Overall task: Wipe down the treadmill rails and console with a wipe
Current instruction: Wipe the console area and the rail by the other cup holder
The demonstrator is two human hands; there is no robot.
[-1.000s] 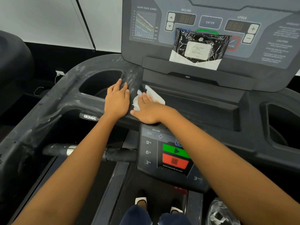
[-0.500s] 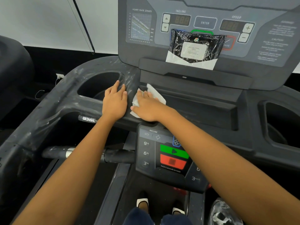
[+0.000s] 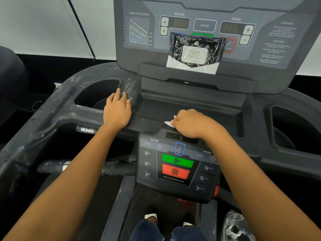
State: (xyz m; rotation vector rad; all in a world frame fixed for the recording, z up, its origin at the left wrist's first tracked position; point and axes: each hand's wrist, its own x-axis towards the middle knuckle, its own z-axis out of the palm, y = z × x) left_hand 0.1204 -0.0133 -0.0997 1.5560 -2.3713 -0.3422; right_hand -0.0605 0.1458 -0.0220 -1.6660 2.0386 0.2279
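Observation:
My right hand [image 3: 192, 123] lies over a white wipe [image 3: 169, 122] on the front lip of the treadmill's centre tray [image 3: 191, 105], just above the lower control panel [image 3: 175, 167]. Only a small corner of the wipe shows at the hand's left edge, and the fingers curl down over it. My left hand [image 3: 117, 110] rests flat with straight fingers on the dark deck beside the left cup holder [image 3: 97, 94]. The upper console [image 3: 205, 25] rises behind. The left rail [image 3: 43, 126] carries streaky smears.
A black pack of wipes [image 3: 196, 51] leans on the console ledge. A right cup holder [image 3: 295, 129] lies at the far right. A horizontal grip bar [image 3: 83, 167] runs below the left arm. A crumpled plastic bag [image 3: 236, 226] sits at lower right by my feet [image 3: 151, 217].
My right hand has slid the wipe to the right along the tray's front lip, away from the left hand. The wipe is now mostly hidden under it. The left hand stays put.

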